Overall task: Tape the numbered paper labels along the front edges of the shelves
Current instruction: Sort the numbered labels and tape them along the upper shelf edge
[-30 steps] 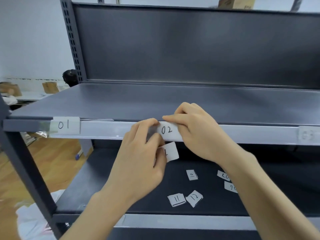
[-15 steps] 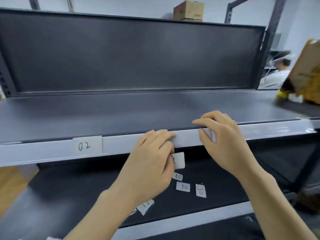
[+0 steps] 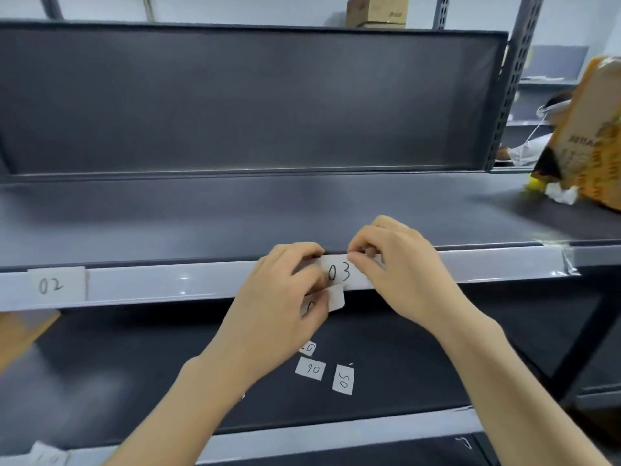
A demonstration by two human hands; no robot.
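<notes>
Label "03" [image 3: 339, 272] sits on the shelf's front edge [image 3: 184, 284] between a person's curled fingers, with the right hand [image 3: 400, 267] pinching its right end. The left hand [image 3: 282, 297] touches its left end and grips a spare label [image 3: 336, 298] just beneath.

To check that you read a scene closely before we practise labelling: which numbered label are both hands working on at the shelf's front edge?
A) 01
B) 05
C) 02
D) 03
D: the label marked 03 lies on the shelf's front edge between the left hand and the right hand, which both touch it; the left hand also pinches a spare slip.
</notes>
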